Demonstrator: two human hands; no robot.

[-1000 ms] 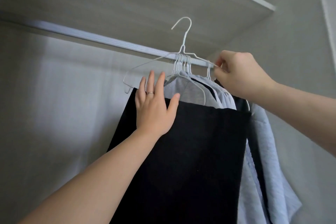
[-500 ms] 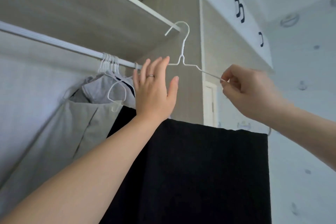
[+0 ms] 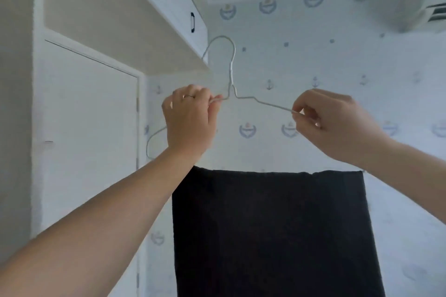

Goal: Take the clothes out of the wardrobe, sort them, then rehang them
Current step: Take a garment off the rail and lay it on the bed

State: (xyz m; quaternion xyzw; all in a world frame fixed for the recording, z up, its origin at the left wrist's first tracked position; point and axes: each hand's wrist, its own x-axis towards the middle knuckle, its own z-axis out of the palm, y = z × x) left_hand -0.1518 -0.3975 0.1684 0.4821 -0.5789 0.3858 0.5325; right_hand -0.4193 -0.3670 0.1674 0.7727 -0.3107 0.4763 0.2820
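A white wire hanger (image 3: 231,72) is held up in the air in front of the wallpapered wall, hook upward. A black garment (image 3: 270,231) hangs folded over its bottom bar, which is hidden. My left hand (image 3: 190,120) pinches the hanger's left shoulder close to the neck. My right hand (image 3: 330,123) pinches the right shoulder wire further out. The hanger's left end curve shows beside my left wrist. The wardrobe rail and the other clothes are out of view.
The white wardrobe side and a door panel (image 3: 89,140) fill the left. Upper cabinets with black handles (image 3: 192,22) run along the top left. An air conditioner (image 3: 424,12) sits at the top right on the patterned wall.
The hanger with the black garment has come off the rail and swung right, away from the wardrobe. My left hand, open on the garment before, now pinches the hanger wire.
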